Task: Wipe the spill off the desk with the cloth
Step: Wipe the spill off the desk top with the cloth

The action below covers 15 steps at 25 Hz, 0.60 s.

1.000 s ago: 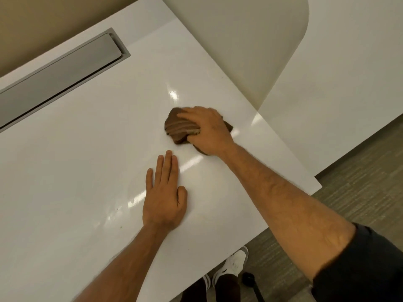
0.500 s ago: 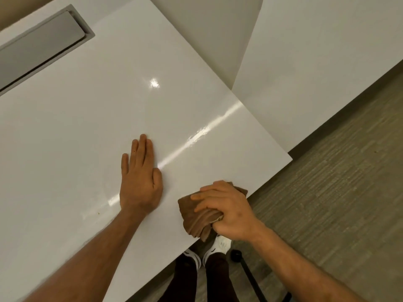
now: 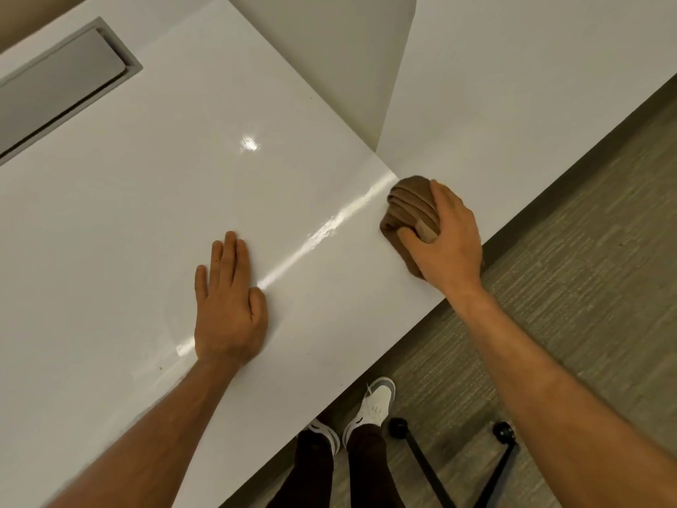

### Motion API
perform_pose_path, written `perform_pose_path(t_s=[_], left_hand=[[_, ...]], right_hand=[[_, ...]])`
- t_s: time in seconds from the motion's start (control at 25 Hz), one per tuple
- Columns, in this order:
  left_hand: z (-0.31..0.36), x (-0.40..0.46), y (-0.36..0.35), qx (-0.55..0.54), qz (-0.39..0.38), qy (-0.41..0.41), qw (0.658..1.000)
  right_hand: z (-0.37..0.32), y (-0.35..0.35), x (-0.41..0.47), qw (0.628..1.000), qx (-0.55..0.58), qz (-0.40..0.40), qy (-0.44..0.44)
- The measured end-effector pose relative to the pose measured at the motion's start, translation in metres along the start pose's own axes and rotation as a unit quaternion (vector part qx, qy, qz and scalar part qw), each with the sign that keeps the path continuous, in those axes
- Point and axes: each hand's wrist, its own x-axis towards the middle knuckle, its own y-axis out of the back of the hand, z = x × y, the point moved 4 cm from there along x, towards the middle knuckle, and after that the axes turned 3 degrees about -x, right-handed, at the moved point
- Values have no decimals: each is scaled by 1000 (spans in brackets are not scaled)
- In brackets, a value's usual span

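A bunched brown cloth (image 3: 410, 207) lies on the glossy white desk (image 3: 146, 199) at its right corner, close to the front edge. My right hand (image 3: 445, 240) is closed over the cloth and presses it down on the desktop. My left hand (image 3: 229, 302) lies flat on the desk, palm down, fingers together, well to the left of the cloth and holding nothing. A faint curved smear mark (image 3: 172, 324) shows beside the left hand. No clear puddle is visible.
A grey recessed cable tray with a lid (image 3: 62, 86) sits in the desk's far left. A second white desk (image 3: 513, 86) adjoins on the right. Below the front edge are my white shoes (image 3: 377, 401), a black wheeled chair base (image 3: 450, 463) and grey carpet (image 3: 586, 269).
My right hand has carried the cloth from the desk's middle down to the front edge, then up and right to the corner. The left hand has stayed flat in place.
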Motion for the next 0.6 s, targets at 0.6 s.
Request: perform_pose_path(t_s=[0.6], left_hand=[[4, 5, -3, 2, 19, -35, 999]], right_hand=[[-14, -56, -91, 993, -30, 62, 93]])
